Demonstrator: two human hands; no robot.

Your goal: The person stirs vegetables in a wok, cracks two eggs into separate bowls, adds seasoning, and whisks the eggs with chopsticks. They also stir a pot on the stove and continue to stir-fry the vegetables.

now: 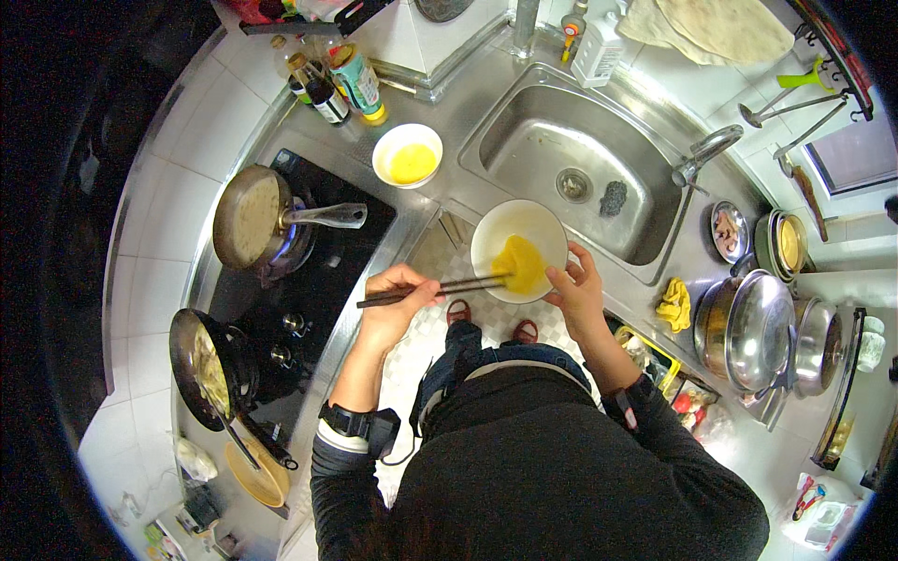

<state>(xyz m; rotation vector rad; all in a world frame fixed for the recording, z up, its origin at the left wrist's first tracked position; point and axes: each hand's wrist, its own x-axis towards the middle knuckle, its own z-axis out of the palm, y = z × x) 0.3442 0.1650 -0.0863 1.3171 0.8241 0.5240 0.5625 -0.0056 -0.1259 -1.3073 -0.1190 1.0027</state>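
My left hand grips a pair of dark chopsticks, with their tips in yellow beaten egg. A white bowl holds this egg and is tilted towards me. Its rim is gripped by my right hand, fingers at the lower right side. The bowl is in the air in front of my body, between the stove and the sink. On the counter beyond stands another white bowl, with yellow liquid in it that looks like egg.
A frying pan with pale contents is on a lit blue burner. A black wok holds food and a utensil. Sauce bottles stand behind the stove. The steel sink, yellow cloth and steel pots are on the right.
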